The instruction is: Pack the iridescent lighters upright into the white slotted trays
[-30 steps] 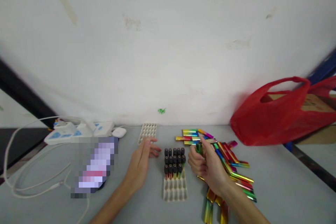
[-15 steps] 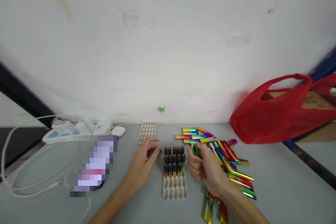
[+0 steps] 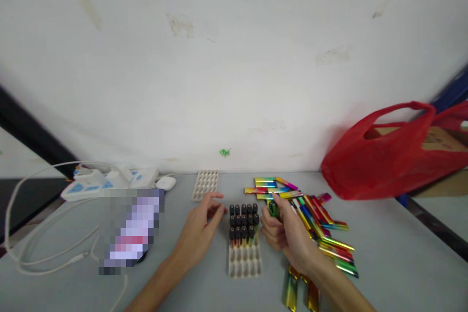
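Observation:
A pale tray [image 3: 245, 269] stands upright-celled in front of me, its far rows filled with black-topped colourful tubes [image 3: 243, 221] and its near rows bare. Just left of it my left hand [image 3: 205, 224] hovers with fingers apart and nothing in them. On the tray's right side my right hand [image 3: 280, 224] is closed around a small green item [image 3: 273, 209], mostly hidden by the fingers. Shiny multicoloured tubes [image 3: 310, 212] lie in a loose pile beyond and right of that hand. Two more gold-green tubes [image 3: 291, 292] lie beneath the right forearm.
A second pale tray [image 3: 205, 184] lies near the wall. To the left are a white power strip [image 3: 135, 178], cables, a white round plug [image 3: 165, 183] and a blurred-out phone [image 3: 135, 229]. A red bag [image 3: 387, 156] with a cardboard box sits at the right.
The view has shifted very slightly. Both hands hold nearly the same places, and the right hand still grips the green item.

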A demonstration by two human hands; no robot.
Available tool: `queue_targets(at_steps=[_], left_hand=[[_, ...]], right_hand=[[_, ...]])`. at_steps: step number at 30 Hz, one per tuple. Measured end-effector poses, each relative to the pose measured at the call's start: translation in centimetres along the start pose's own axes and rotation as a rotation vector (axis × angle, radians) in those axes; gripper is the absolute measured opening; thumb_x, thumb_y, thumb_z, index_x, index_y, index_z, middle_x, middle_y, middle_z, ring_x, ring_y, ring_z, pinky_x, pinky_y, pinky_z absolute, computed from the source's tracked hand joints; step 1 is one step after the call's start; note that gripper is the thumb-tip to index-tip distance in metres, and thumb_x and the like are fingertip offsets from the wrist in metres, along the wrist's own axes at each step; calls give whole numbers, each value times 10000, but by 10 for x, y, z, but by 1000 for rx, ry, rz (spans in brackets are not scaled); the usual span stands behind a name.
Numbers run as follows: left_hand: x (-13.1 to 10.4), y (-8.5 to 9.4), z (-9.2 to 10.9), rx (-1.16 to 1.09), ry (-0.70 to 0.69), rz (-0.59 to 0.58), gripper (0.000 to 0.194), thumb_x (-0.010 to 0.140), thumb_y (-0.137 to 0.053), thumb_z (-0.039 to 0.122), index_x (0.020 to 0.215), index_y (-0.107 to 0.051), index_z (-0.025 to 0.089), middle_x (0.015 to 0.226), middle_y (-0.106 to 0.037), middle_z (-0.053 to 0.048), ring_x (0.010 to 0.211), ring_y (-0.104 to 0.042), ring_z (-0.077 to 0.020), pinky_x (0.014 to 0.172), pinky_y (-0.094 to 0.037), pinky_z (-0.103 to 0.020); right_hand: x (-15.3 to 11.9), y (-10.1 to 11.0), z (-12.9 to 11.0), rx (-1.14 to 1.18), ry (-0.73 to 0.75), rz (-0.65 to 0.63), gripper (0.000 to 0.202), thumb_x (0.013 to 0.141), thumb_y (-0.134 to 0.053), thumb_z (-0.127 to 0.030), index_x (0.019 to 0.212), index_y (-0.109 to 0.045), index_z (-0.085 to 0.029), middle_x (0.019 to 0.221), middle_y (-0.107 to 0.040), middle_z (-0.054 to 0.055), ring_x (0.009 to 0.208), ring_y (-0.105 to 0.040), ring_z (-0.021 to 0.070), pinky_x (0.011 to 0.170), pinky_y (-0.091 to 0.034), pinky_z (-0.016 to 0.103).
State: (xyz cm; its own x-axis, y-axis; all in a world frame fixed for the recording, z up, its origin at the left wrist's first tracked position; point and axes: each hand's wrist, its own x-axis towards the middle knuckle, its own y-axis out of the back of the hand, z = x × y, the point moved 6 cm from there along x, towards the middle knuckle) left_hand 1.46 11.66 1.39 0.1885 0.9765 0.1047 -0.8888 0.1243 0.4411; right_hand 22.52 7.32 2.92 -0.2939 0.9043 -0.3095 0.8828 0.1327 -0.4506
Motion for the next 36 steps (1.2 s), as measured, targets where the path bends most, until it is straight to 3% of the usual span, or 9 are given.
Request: queue_targets(at_steps=[16,26,36], left_hand=[[-1,-2,-1,2,-23,-22,313,1077,-595,468,1294,-659,251,1017,-841,-49,918,-782,-282,865,-556,-395],[0,-1,1,31,-21,-17,300,1078,-594,464,1278,-671,256,1007,-833,-43,900,-768,-276,824,-537,-370],[-1,-1,4,30,-48,-8,272,1074,-608,433,1262,-682,251,969,-834,-36,865,-774,-262,801,-548,-360]], right_hand=[[0,-1,1,-11,-1,-2,729,798,-705,-869,600,-342,-269,529,-199,-124,468,-102,70,461,-42,285],[1,1,8,-28,46,-62,651,923,-625,-779,616,-366,-268,531,-220,-114,461,-128,78,459,-75,292],[0,1,4,-90,100,-31,638,963,-600,-767,632,-377,-269,534,-237,-107,469,-130,82,452,-75,288]])
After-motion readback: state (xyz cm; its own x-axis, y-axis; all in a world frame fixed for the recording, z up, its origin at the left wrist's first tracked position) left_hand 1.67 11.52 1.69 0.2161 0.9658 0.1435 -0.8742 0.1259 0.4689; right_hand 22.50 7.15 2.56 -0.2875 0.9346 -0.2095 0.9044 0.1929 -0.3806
